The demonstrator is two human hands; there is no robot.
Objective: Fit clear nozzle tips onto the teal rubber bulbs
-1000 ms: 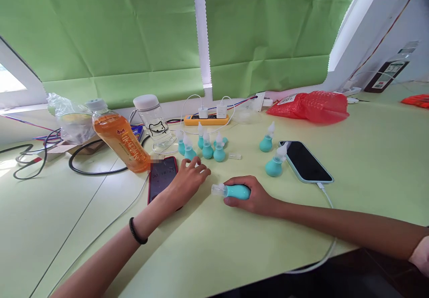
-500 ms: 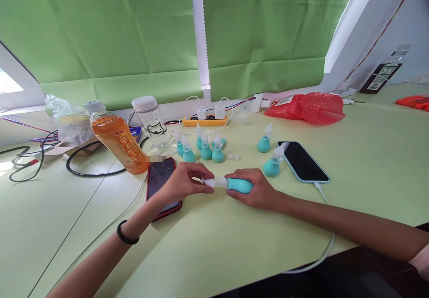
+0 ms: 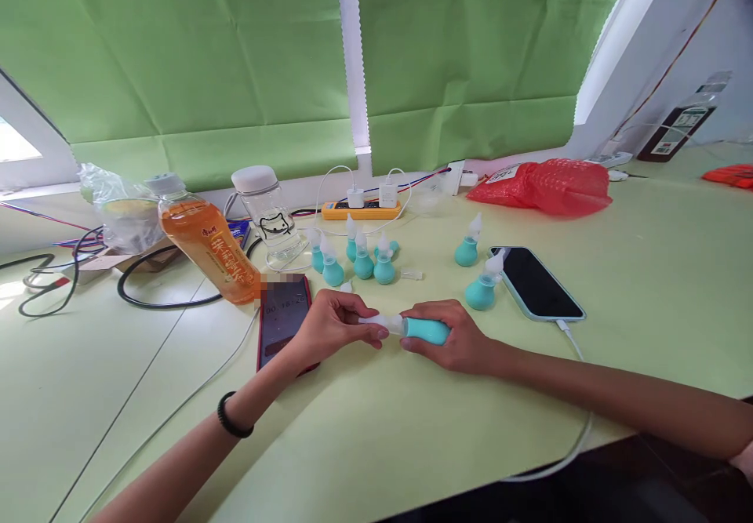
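My right hand point(image 3: 456, 337) is wrapped around the teal rubber bulb point(image 3: 424, 330) of a nasal aspirator, which lies sideways just above the table. Its clear neck and white soft tip point(image 3: 376, 321) point left. My left hand point(image 3: 338, 323) pinches that tip between thumb and fingers. Behind my hands stand several more teal aspirators point(image 3: 384, 269) with white tips, upright in a group. Two others, one at the back point(image 3: 467, 252) and one nearer point(image 3: 481, 293), stand to the right. A small white piece point(image 3: 347, 287) shows just behind my left hand.
A phone with a timer point(image 3: 282, 315) lies partly under my left hand. Another phone point(image 3: 538, 284), on a charging cable, lies right. An orange drink bottle point(image 3: 209, 245), a clear bottle point(image 3: 274, 221), a power strip point(image 3: 361, 210) and a red bag point(image 3: 541, 187) are at the back.
My left fingers have shifted right along the white tip, closer to the bulb. The small white piece behind my left hand has come into view. My right hand keeps its hold.
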